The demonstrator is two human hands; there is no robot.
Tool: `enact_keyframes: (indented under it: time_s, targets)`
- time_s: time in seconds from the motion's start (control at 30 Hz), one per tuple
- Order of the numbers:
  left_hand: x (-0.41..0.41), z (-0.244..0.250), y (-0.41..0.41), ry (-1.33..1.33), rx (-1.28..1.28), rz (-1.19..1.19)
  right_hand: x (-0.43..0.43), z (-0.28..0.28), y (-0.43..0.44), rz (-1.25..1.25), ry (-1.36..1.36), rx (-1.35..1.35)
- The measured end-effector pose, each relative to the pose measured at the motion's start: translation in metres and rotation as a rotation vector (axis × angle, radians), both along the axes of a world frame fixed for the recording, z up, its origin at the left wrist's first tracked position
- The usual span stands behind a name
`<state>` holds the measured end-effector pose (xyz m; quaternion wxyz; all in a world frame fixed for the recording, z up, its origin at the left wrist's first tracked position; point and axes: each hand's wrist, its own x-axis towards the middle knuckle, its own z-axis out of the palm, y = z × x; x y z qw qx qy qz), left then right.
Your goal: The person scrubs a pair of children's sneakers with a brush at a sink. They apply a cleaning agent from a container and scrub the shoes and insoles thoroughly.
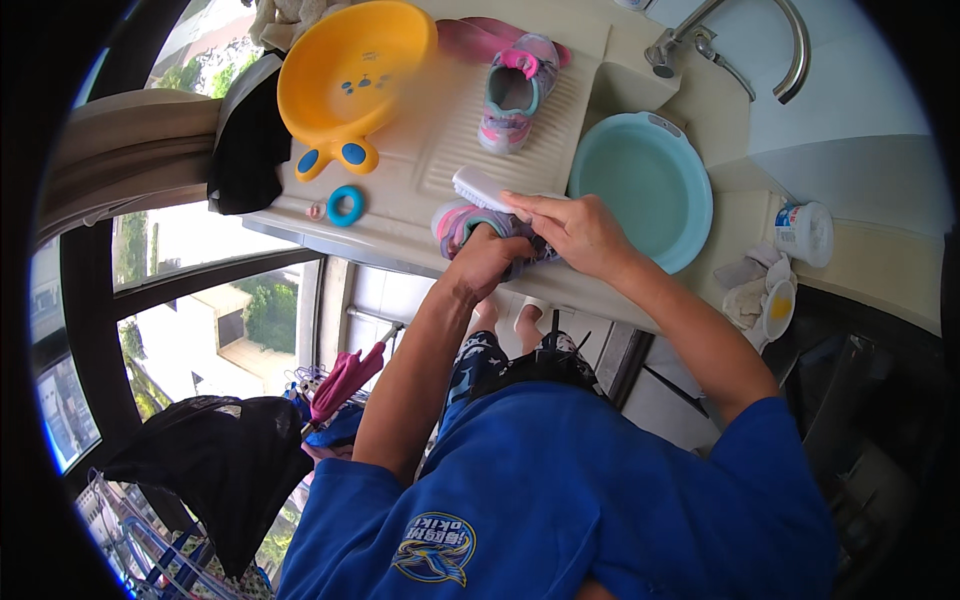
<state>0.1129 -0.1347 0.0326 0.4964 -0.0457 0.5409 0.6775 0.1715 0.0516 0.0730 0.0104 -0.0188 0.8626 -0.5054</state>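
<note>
My left hand reaches into the opening of a pink and lilac child's sneaker and holds it at the front edge of the ribbed drainboard. In my right hand is a white scrubbing brush, its bristles turned down at the sneaker's upper side. My right hand hides part of that shoe. The matching sneaker, with a pink bow-like strap, lies farther back on the ribs. Pinkish-red insoles lie partly behind it. To the right, a light blue basin of water sits at the sink.
A yellow basin with ear-shaped handles, a blue ring and a black cloth are on the left. A metal faucet arches at the back right. A white tub and an open white container stand right, beside crumpled cloths.
</note>
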Motion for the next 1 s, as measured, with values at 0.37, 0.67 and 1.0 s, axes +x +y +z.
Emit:
enact_keyframes:
  time_s: [0.37,0.67,1.0]
  targets:
    - [-0.017,-0.017,0.012,-0.087,0.123,0.026,0.023,-0.017,0.003,-0.194,0.069,-0.083]
    - [-0.013,-0.023,0.021,-0.162,0.127,0.143,0.051,-0.016,0.008,-0.325,-0.049,0.01]
    - [-0.006,-0.002,0.041,-0.454,0.133,0.516,0.068,-0.024,0.02,-0.367,-0.009,0.238]
